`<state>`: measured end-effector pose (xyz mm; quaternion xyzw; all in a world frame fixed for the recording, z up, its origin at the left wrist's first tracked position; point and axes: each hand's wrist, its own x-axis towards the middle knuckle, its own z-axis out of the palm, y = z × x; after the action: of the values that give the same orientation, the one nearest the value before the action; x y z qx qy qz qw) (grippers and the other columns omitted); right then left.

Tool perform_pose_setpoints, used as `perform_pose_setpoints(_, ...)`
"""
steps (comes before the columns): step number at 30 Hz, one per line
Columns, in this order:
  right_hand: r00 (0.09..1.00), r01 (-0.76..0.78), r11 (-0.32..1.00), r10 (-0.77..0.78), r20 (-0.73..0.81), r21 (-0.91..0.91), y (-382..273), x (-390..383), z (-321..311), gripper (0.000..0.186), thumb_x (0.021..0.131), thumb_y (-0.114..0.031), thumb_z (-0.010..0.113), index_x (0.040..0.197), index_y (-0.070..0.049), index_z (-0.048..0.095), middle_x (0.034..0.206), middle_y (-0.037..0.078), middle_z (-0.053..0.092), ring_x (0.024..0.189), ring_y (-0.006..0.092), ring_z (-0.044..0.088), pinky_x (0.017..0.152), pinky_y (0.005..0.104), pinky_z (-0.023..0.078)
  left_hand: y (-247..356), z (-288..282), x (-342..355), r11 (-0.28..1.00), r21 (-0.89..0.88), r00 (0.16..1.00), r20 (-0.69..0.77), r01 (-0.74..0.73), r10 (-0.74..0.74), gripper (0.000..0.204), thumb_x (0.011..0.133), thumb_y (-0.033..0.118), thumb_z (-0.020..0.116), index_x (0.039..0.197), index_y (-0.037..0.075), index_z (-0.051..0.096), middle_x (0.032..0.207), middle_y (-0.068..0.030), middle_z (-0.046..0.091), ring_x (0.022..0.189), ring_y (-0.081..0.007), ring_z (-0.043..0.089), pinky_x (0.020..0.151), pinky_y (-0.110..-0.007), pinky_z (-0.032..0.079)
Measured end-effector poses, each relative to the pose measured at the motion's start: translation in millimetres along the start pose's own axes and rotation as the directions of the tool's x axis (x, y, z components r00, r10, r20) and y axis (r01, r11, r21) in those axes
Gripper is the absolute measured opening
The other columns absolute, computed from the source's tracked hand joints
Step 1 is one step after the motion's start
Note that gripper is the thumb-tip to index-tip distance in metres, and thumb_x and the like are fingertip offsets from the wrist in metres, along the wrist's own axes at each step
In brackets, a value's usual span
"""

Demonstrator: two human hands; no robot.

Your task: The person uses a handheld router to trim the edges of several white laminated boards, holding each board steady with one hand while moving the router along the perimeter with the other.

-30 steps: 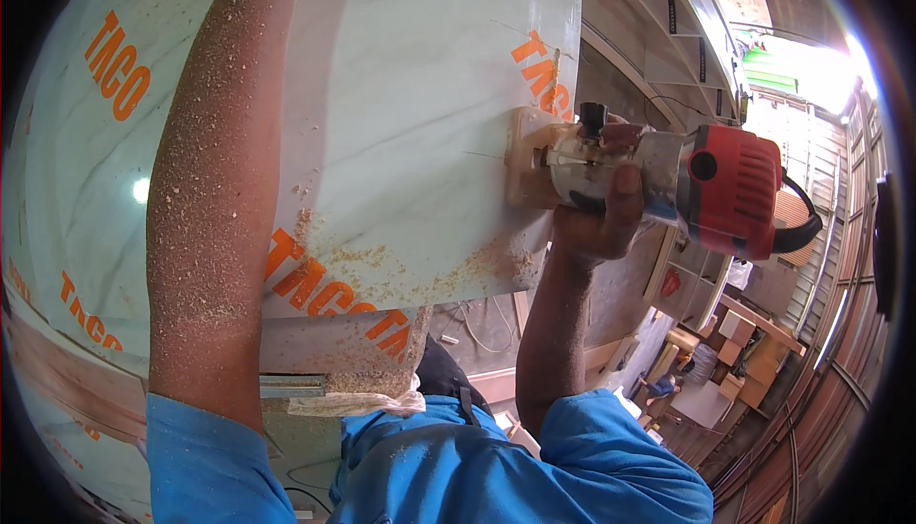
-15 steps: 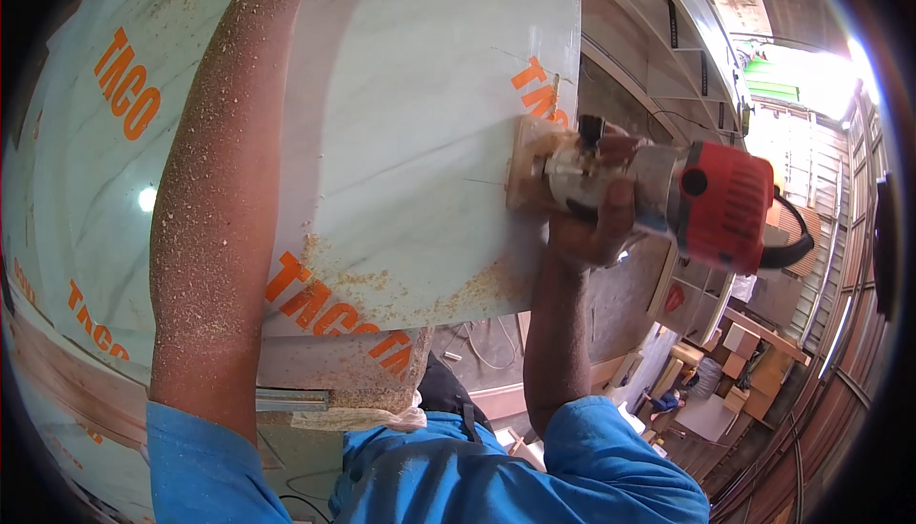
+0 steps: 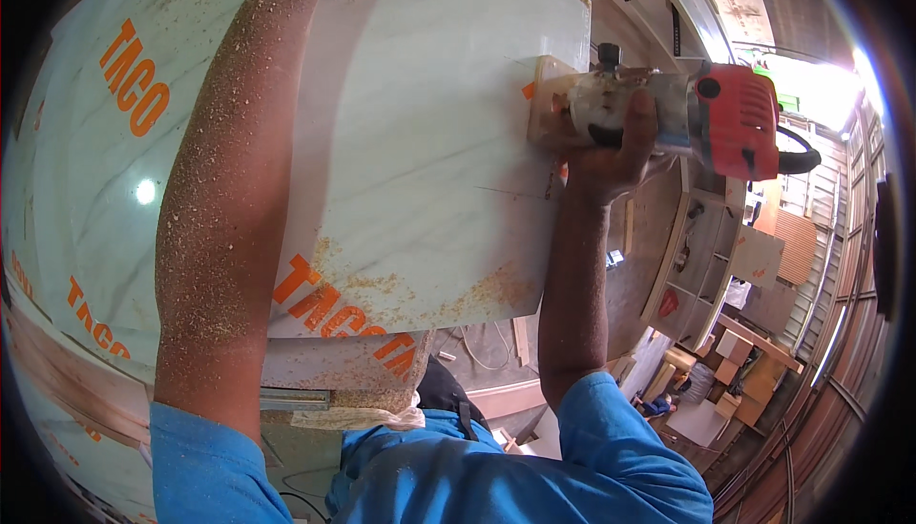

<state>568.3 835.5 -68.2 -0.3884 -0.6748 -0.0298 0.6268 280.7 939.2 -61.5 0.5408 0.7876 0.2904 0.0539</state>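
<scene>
My right hand (image 3: 615, 157) is wrapped round the metal body of a red trim router (image 3: 739, 123), which lies on its side. Its wooden-looking base plate (image 3: 547, 104) sits at the right edge of a white marble-patterned panel (image 3: 420, 152). The router's red motor end and black cord loop point to the right, beyond the panel. My left forearm (image 3: 224, 171), speckled with sawdust, stretches over the panel to the top of the picture; the left hand itself is out of sight. A short dark mark runs across the panel near the router.
Loose sawdust (image 3: 420, 300) lies along the panel's near edge. More panels with orange printing are on the left. At the far right stands an open cabinet frame (image 3: 673, 247). Boards and offcuts (image 3: 735, 352) are stacked on the floor beyond.
My right hand has moved the router away from me along the panel's right edge, uncovering the dark mark nearer me. My left arm has barely shifted.
</scene>
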Motion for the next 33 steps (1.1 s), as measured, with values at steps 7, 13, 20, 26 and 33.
perform_pose_setpoints(7,0.841,-0.54,0.809,0.53,0.111,0.23,14.2,4.5,3.3,0.043,0.086,-0.028,0.071,0.104,0.01,0.06,0.088,0.018,0.066,0.071,0.027,0.071,0.065,0.0402,0.063,-1.5,3.2,3.2,1.0,-0.022,1.0,0.027,-0.004,0.005,0.048,0.072,0.046,0.089,0.079,0.002,0.072,0.086,-0.0184,0.074,0.087,-0.0309,0.072,0.082,-0.042,0.054)
perform_pose_setpoints(13,0.888,-0.454,0.855,0.457,0.05,0.253,40.7,0.6,5.6,0.024,0.089,-0.017,0.074,0.103,0.002,0.071,0.101,0.015,0.066,0.088,0.0252,0.068,0.075,0.0394,0.058,-2.5,3.3,-0.7,0.999,-0.043,1.0,-0.008,-0.008,0.008,0.048,0.07,0.046,0.09,0.077,0.003,0.071,0.086,-0.0174,0.074,0.086,-0.0289,0.072,0.081,-0.04,0.054)
perform_pose_setpoints(20,0.879,-0.476,0.872,0.474,0.049,0.116,46.0,-6.6,0.7,0.02,0.092,-0.014,0.074,0.111,-0.014,0.08,0.111,0.014,0.065,0.104,0.0357,0.064,0.083,0.0443,0.055,5.8,-6.9,-2.3,0.993,-0.085,0.995,0.064,0.082,-0.077,0.048,0.071,0.047,0.09,0.076,0.003,0.07,0.085,-0.0172,0.074,0.084,-0.0276,0.072,0.08,-0.04,0.055)
perform_pose_setpoints(26,0.945,-0.32,0.947,0.317,0.076,0.02,22.7,0.8,-4.1,0.034,0.084,-0.021,0.074,0.102,0.007,0.065,0.094,0.016,0.067,0.076,0.0254,0.07,0.069,0.04,0.062,8.4,-5.2,-1.8,0.994,-0.054,0.996,0.032,0.09,-0.089,0.05,0.07,0.048,0.09,0.079,0.002,0.072,0.084,-0.0178,0.074,0.085,-0.0301,0.073,0.081,-0.039,0.057)
perform_pose_setpoints(33,0.822,-0.558,0.763,0.563,0.091,0.327,-32.4,-16.5,-26.1,0.03,0.084,-0.019,0.072,0.101,0.006,0.068,0.097,0.014,0.07,0.09,0.0213,0.066,0.085,0.039,0.054,3.9,-6.9,-3.7,0.997,-0.059,0.997,0.05,0.054,-0.051,0.048,0.071,0.047,0.09,0.08,0.003,0.073,0.086,-0.0179,0.074,0.086,-0.0297,0.074,0.082,-0.039,0.057)
